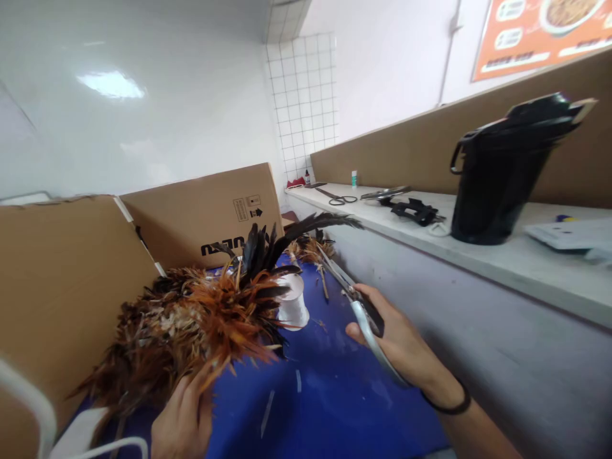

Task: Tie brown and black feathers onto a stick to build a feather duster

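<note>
On the left lies a large bundle of brown and orange feathers (224, 306), with long black plumes rising from its far end. My left hand (184, 414) is at its near lower edge, fingers curled onto the feathers; part of the grip is hidden. My right hand (394, 338) holds a pair of scissors (363, 319) with grey and dark handles. The blades point forward and left, away from the feather bundle. Just beyond the bundle stands a white spool (292, 303). A thin stick (324, 284) and more brown feathers (308, 248) lie near the blade tips.
A blue tabletop (310, 408) lies below, with cardboard panels (201, 210) on the left and back. Along the right runs a white ledge (540, 268) carrying a black jug (497, 172), dark scissors (337, 197), a black clip-like object (415, 210) and a glue stick (354, 178). White tubing (33, 401) stands at lower left.
</note>
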Available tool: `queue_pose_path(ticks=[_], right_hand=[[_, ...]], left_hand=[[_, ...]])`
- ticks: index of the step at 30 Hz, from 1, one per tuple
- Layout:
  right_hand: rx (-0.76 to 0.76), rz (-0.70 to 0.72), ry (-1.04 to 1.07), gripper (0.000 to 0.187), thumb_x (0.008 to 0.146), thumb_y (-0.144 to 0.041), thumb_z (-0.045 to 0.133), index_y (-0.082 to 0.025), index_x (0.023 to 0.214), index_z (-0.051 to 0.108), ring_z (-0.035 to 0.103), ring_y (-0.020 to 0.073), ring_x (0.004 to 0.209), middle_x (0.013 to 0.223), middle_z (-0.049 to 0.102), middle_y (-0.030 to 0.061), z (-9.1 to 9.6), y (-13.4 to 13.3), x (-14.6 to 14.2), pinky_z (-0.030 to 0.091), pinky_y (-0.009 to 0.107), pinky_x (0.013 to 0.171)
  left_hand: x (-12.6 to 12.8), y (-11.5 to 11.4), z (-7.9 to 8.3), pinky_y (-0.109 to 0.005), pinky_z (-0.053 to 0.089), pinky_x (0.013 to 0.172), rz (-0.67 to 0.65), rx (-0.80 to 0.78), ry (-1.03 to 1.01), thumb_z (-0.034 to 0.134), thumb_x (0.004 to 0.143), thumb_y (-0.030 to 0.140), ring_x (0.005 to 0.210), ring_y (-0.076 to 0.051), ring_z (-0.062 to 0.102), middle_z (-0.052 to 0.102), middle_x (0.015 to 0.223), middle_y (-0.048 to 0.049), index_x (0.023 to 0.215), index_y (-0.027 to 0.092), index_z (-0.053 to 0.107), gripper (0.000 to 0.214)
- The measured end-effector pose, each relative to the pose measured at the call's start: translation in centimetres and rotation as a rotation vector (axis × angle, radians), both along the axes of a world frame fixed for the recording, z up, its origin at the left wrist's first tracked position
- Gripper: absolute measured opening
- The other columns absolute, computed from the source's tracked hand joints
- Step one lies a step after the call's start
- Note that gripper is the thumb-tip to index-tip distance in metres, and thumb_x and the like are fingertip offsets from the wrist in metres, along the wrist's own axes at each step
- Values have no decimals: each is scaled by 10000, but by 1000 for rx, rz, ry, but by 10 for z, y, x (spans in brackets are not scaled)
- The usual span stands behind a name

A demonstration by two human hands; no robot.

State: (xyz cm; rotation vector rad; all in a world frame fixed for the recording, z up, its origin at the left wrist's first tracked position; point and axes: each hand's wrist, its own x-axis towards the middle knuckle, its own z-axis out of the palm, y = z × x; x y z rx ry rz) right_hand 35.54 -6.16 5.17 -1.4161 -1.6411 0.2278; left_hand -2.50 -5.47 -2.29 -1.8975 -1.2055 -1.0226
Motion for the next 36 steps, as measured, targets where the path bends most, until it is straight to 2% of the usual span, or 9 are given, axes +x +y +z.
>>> queue_pose_path(ticks=[4, 7, 13, 17, 21, 24, 28, 32, 36], right_hand=[[-45, 87, 89, 562, 759, -458, 592, -205, 1236, 437, 619, 197, 825, 999, 625, 51, -10, -2, 2, 498, 302, 739], [-59, 130, 161, 581, 759, -469, 588, -191, 1243, 427, 602, 198, 851, 1023, 608, 60, -14, -2, 1, 489, 297, 750], [-105, 233, 332, 513, 796, -487, 536, -173, 1190, 441, 514, 132, 661, 815, 542, 10, -5, -6, -6, 455, 247, 617], [-90, 290, 416, 467, 793, -490, 545, -178, 1134, 477, 490, 117, 635, 797, 527, 2, -2, -4, -12, 435, 232, 580], [-79, 358, 496, 433, 819, -493, 531, -178, 1112, 483, 488, 107, 623, 793, 515, 5, -8, 2, -15, 439, 234, 580], [-86, 386, 536, 454, 828, -517, 518, -176, 1123, 464, 487, 108, 635, 800, 499, 8, -17, 1, -16, 435, 241, 588], [-134, 408, 582, 456, 817, -512, 545, -188, 1121, 441, 480, 113, 651, 778, 477, -1, -26, -10, -18, 408, 242, 586], [-212, 439, 646, 425, 800, -517, 564, -199, 1059, 451, 500, 120, 671, 771, 468, -7, -29, -18, -22, 408, 245, 601], [-240, 437, 727, 457, 803, -530, 555, -196, 1093, 441, 514, 124, 682, 780, 470, -8, -26, -12, -24, 434, 263, 637]], left_hand=[[-1, -1, 0, -245, 511, 652, 0, -33, 32, 565, 827, 230, 767, -166, 677, 704, 908, -37, 1096, 220, 588, 270], [1, -3, 2, -241, 503, 682, -23, 0, 51, 600, 802, 188, 760, -159, 674, 700, 903, -40, 1097, 216, 584, 297], [4, -6, 6, -230, 486, 663, -33, 32, 79, 620, 784, 157, 705, -144, 667, 697, 853, -33, 1075, 214, 595, 297], [3, -8, 4, -230, 485, 638, -38, 4, 48, 594, 803, 179, 685, -144, 664, 697, 826, -25, 1034, 218, 616, 235], [0, -7, -4, -247, 490, 672, -22, -41, 16, 577, 821, 213, 740, -157, 666, 697, 866, -34, 1051, 221, 610, 232], [-1, -5, -5, -228, 482, 659, -2, 25, 40, 563, 834, 240, 722, -139, 659, 690, 842, -23, 1044, 215, 607, 216], [1, -5, 4, -203, 466, 632, -29, 113, 128, 568, 834, 220, 697, -119, 644, 674, 819, -26, 1058, 178, 586, 229], [8, -7, 9, -200, 461, 606, -25, 102, 122, 534, 860, 221, 677, -116, 630, 655, 794, -34, 1025, 161, 582, 182], [11, -8, 7, -203, 458, 582, -3, 60, 124, 518, 869, 227, 687, -121, 630, 652, 809, -41, 1010, 161, 578, 167]])
